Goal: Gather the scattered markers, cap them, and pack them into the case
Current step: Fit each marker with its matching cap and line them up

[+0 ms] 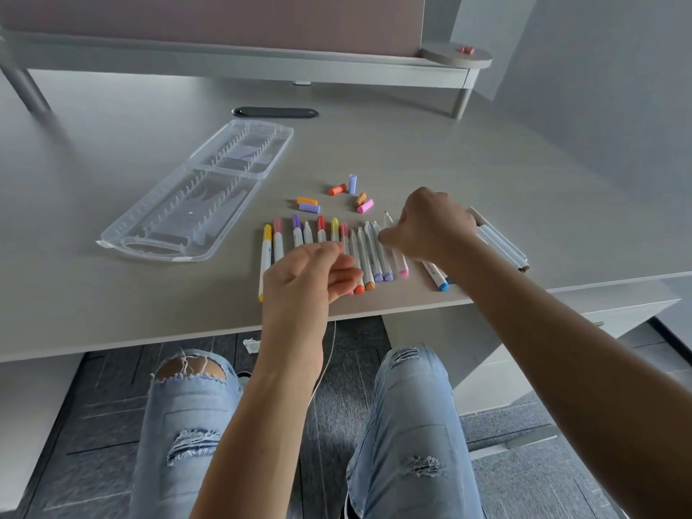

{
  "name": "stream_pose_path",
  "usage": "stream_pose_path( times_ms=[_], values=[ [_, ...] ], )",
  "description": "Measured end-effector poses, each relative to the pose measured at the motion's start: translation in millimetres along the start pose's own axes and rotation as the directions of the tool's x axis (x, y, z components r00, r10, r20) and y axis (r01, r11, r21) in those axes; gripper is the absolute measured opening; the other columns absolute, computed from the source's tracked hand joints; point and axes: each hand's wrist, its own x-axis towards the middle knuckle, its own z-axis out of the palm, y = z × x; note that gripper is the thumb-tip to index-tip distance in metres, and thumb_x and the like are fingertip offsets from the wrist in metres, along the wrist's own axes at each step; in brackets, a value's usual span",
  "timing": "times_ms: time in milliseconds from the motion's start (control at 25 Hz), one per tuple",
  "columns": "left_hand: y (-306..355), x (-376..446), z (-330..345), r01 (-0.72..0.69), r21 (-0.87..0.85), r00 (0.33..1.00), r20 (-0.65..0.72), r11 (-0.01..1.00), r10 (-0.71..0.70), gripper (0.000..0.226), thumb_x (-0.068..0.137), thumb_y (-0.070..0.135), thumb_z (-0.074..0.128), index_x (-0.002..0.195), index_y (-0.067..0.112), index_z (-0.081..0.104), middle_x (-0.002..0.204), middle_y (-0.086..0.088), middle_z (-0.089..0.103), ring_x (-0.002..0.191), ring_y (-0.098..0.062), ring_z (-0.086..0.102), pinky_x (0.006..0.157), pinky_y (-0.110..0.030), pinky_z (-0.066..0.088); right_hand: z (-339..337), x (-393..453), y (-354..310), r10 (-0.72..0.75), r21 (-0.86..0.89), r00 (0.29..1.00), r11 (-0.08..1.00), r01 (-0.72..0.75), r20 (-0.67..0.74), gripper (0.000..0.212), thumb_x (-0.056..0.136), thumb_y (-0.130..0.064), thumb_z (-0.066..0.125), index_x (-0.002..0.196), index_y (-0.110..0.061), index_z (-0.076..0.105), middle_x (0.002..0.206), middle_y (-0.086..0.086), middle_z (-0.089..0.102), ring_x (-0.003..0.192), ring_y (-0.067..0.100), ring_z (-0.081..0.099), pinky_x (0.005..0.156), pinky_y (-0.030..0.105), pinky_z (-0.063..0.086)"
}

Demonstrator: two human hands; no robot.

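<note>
A row of white markers lies near the desk's front edge. Those on the left wear yellow, red and purple caps; those on the right lie uncapped. Several loose caps, orange, lilac and pink, sit just behind the row. The clear plastic case lies open and empty at the left. My left hand hovers over the row's middle, fingers loosely curled, holding nothing. My right hand pinches an uncapped pink-ended marker at the row's right end. More markers lie partly hidden under my right forearm.
A dark cable slot sits behind the case. A raised grey shelf spans the back, with a small red object on its round end. The desk's front edge runs just below the markers, with my knees under it.
</note>
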Motion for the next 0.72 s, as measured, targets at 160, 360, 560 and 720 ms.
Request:
stream_pose_path(
  times_ms=[160, 360, 560, 720],
  values=[
    [-6, 6, 11, -0.129, 0.239, 0.991, 0.05, 0.962, 0.121, 0.013, 0.09, 0.01, 0.07, 0.103, 0.01, 0.071, 0.084, -0.012, 0.076, 0.078, -0.028, 0.074, 0.071, -0.035, 0.061, -13, -4, 4, 0.04, 0.461, 0.991, 0.882, -0.094, 0.126, 0.03, 0.085, -0.036, 0.073, 0.073, -0.009, 0.077, 0.05, 0.001, 0.053, 0.04, 0.011, 0.039, 0.041, 0.016, 0.029],
    [-10, 19, 34, -0.033, 0.205, 0.998, 0.068, 0.978, 0.019, 0.028, 0.086, 0.002, 0.072, 0.113, 0.008, 0.064, 0.087, -0.019, 0.075, 0.07, -0.036, 0.076, 0.076, -0.044, 0.063, -19, -9, -2, 0.014, 0.613, 0.975, 0.775, -0.151, 0.223, 0.024, 0.083, -0.032, 0.075, 0.074, -0.01, 0.078, 0.073, 0.017, 0.073, 0.061, 0.02, 0.05, 0.056, 0.026, 0.039],
    [-3, 24, 36, 0.101, 0.055, 0.993, 0.056, 0.993, -0.104, 0.026, 0.09, -0.007, 0.062, 0.116, -0.002, 0.062, 0.078, -0.019, 0.07, 0.07, -0.036, 0.076, 0.06, -0.029, 0.055, -11, 8, 1, -0.034, 0.629, 0.984, 0.773, -0.084, 0.174, 0.026, 0.092, -0.033, 0.073, 0.083, -0.01, 0.078, 0.072, -0.003, 0.077, 0.057, 0.012, 0.053, 0.049, 0.019, 0.042],
    [5, 25, 29, 0.166, -0.055, 0.984, 0.081, 0.985, -0.161, 0.012, 0.092, -0.006, 0.051, 0.093, -0.001, 0.061, 0.075, -0.015, 0.068, 0.074, -0.033, 0.076, 0.082, -0.044, 0.056, 8, 50, 7, -0.005, 0.402, 1.0, 0.915, 0.006, -0.003, 0.025, 0.089, -0.038, 0.073, 0.084, -0.014, 0.077, 0.082, 0.001, 0.075, 0.075, 0.025, 0.067, 0.067, 0.037, 0.056]
  ],
)
